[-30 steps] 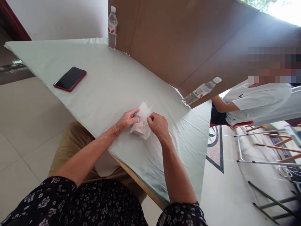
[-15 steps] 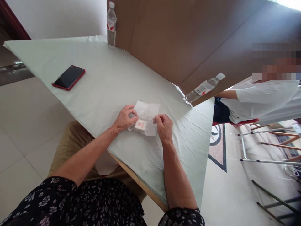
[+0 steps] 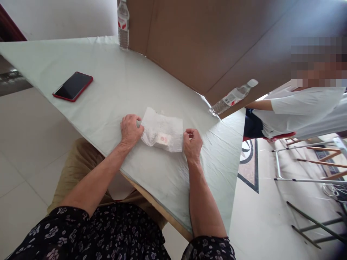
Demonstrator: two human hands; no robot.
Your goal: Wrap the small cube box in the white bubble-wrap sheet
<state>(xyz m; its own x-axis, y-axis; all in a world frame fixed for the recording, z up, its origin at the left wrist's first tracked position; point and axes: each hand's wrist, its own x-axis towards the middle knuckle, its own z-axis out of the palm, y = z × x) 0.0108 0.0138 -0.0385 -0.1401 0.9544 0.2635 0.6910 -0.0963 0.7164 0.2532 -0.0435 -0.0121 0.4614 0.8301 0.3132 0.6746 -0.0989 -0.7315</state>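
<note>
A small whitish block with red print (image 3: 163, 139) lies within an unfolded, translucent, crinkled wrapping sheet (image 3: 173, 124) on the cloth-covered table. My left hand (image 3: 130, 129) is closed at the left edge of the sheet, its fingers curled and the thumb against the edge. On the opposite side, my right hand (image 3: 193, 144) pinches the right edge between thumb and bent fingers. Neither hand touches the block itself. The sheet spreads out flat behind the block, while its near part still rises around the block's sides.
A dark phone with a red case (image 3: 73, 86) lies at the left. One water bottle (image 3: 123, 29) stands by a brown cardboard panel (image 3: 184, 43); another bottle (image 3: 233, 97) leans at the panel's near end. A person in a white shirt (image 3: 303, 108) sits beyond, near folding frames (image 3: 279, 162).
My left hand has moved left, away from the block, and the sheet now spreads wider. My right hand stays by the right edge. The whole view has shifted slightly.
</note>
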